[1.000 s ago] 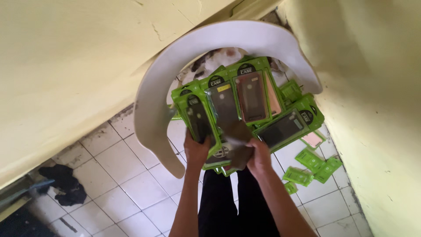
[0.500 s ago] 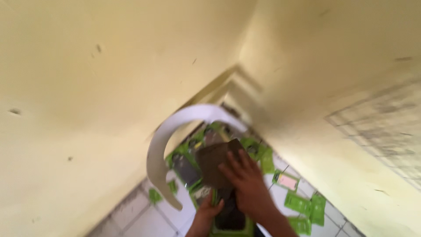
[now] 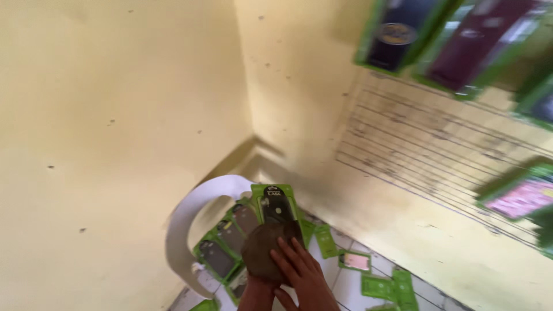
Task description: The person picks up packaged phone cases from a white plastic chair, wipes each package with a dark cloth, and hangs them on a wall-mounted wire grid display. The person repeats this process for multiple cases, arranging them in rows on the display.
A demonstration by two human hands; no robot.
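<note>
My right hand [image 3: 302,270] lies over a dark brown phone case [image 3: 260,249], fingers spread across its lower edge. From below, my left hand [image 3: 256,292] grips the same case, and only part of that hand shows. Just behind the case, a green card package with a black phone case [image 3: 276,203] stands up. Both hands hover over a white plastic chair [image 3: 187,227] whose seat carries several green packaged cases [image 3: 222,253].
Yellow walls meet in a corner ahead. A wire grid rack [image 3: 415,144] on the right wall carries hanging green packages [image 3: 397,34] [image 3: 521,196]. More green packages [image 3: 356,260] [image 3: 383,285] lie on the white tiled floor by the wall.
The view has swung up from the chair toward the wall corner and the rack. My hands have lifted the brown case off the pile on the seat.
</note>
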